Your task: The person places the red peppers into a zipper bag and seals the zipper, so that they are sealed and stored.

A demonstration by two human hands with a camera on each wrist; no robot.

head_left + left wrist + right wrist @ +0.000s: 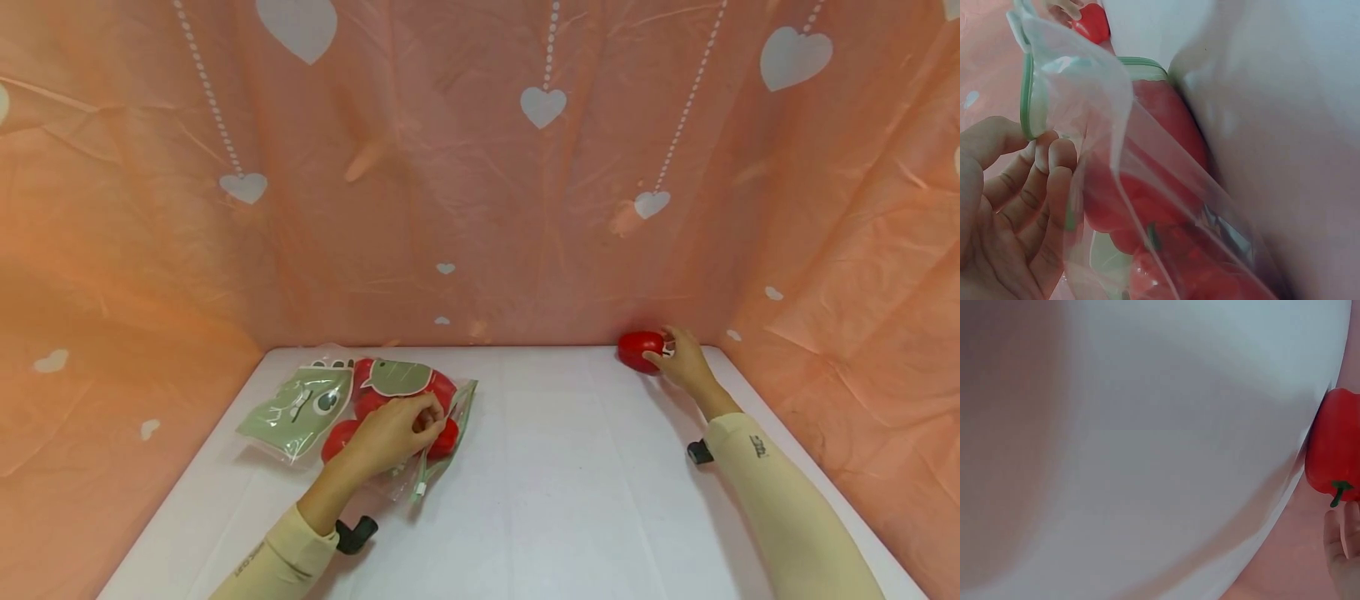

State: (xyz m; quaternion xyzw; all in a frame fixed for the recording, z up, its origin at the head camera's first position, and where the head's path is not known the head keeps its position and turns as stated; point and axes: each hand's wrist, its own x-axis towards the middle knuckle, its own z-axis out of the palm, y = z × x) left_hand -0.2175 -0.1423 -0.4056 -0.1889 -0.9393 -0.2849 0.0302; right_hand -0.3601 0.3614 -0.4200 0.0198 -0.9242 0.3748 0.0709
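My left hand (399,431) pinches the green zip rim of a clear zip bag (1100,69), between thumb and fingertips. The mouth of the bag gapes. Several red pieces show through the plastic, among them a red bell pepper (1188,262) with a green stem. At the far right of the table, my right hand (684,363) is at the stem end of another red bell pepper (639,351), thumb across its front and fingers behind. In the right wrist view, fingertips (1332,519) show right below its stem; the rest of that grip is out of frame.
A second zip bag (296,408) with a printed green cartoon face lies flat to the left of the filled one. A white cloth covers the table (555,467). Orange curtains (480,208) with white hearts hang at the back and both sides.
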